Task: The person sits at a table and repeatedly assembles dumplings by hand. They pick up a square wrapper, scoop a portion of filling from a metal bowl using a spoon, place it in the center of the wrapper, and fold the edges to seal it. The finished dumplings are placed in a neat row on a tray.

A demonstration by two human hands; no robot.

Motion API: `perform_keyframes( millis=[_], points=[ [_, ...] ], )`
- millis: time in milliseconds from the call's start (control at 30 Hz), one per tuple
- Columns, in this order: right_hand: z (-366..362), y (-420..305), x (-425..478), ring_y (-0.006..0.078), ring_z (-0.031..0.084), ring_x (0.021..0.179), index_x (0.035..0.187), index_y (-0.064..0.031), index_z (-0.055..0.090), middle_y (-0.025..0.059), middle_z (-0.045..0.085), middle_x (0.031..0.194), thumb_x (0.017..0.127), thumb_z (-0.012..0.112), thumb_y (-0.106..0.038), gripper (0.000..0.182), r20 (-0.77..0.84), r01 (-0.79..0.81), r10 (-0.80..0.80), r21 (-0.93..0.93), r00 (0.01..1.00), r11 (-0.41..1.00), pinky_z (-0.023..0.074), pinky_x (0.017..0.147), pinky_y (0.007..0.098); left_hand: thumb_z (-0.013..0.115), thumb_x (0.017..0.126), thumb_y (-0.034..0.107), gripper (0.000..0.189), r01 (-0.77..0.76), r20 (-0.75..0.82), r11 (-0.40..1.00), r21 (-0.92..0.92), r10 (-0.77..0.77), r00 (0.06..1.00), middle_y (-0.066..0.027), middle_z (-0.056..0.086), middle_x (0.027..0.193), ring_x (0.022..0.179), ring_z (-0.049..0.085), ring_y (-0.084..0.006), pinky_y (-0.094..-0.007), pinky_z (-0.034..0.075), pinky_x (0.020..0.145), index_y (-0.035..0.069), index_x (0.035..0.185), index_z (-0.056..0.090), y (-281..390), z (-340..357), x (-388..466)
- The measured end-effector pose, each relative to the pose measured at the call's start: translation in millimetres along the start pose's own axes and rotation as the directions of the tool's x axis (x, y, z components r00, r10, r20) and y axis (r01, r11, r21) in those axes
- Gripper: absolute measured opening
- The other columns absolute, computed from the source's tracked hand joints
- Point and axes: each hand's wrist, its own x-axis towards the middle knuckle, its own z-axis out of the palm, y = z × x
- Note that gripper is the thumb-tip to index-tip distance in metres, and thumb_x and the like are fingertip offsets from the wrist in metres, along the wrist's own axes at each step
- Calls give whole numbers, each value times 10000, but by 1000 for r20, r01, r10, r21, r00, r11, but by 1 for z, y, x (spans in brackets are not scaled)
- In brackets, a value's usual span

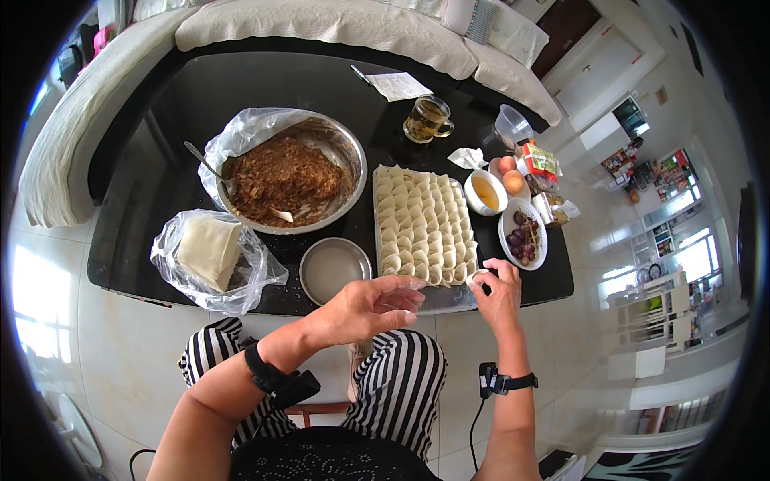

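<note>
Rows of folded wontons (424, 219) fill most of a clear plastic tray (445, 300) at the table's near edge. At the tray's near right corner, my right hand (502, 293) pinches one wonton (475, 277) between thumb and fingers. My left hand (376, 303) hovers by the near left corner, fingers apart and holding nothing. Left of the tray sits a round metal dish of cloudy liquid (334, 270). Beyond it, a large steel bowl (359, 162) holds brown minced filling (289, 171), with a metal spoon (204, 159). A stack of square wrappers (210, 249) lies in an open plastic bag (264, 270).
Right of the tray stand a bowl of yellow liquid (486, 192), a dish of grapes (523, 234) and peaches (512, 181). A glass mug of tea (426, 120), crumpled tissue (468, 158) and paper with a pen (400, 86) lie farther back on the black table (180, 96).
</note>
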Motion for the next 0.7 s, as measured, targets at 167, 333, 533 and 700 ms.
perform_keyframes(
  millis=[167, 333, 533, 700],
  points=[
    [9, 4, -1, 296, 528, 1149, 773, -126, 697, 54, 605, 1154, 708, 792, -100, 118, 38, -12, 11, 22, 999, 1000, 418, 958, 430, 635, 950, 59, 481, 8, -26, 1000, -23, -9, 1000, -146, 618, 1292, 1155, 611, -211, -351, 490, 1004, -14, 1398, 473, 7, -4, -1],
    [11, 8, 1, 307, 529, 1164, 811, -133, 720, 62, 605, 1202, 708, 791, -80, 136, 88, -30, 25, 57, 996, 998, 426, 969, 431, 631, 956, 58, 469, 24, -57, 999, -42, -27, 998, -149, 618, 1284, 1168, 603, -210, -346, 485, 1011, -25, 1392, 478, 7, -9, -7],
    [16, 18, -2, 316, 530, 1179, 841, -144, 733, 70, 600, 1239, 705, 793, -66, 168, 154, -93, 81, 77, 985, 993, 435, 976, 425, 629, 957, 54, 484, -9, -60, 999, -31, 8, 998, -154, 619, 1278, 1150, 605, -197, -344, 489, 1006, -20, 1407, 467, 5, -16, -13],
    [12, 10, -2, 309, 529, 1184, 837, -137, 716, 70, 590, 1258, 687, 797, -56, 189, 113, -119, 111, 70, 987, 990, 431, 983, 427, 626, 964, 70, 474, -2, -90, 1000, -11, 1, 996, -151, 619, 1275, 1132, 613, -191, -338, 494, 994, -15, 1404, 470, 11, -24, -24]
  ],
)
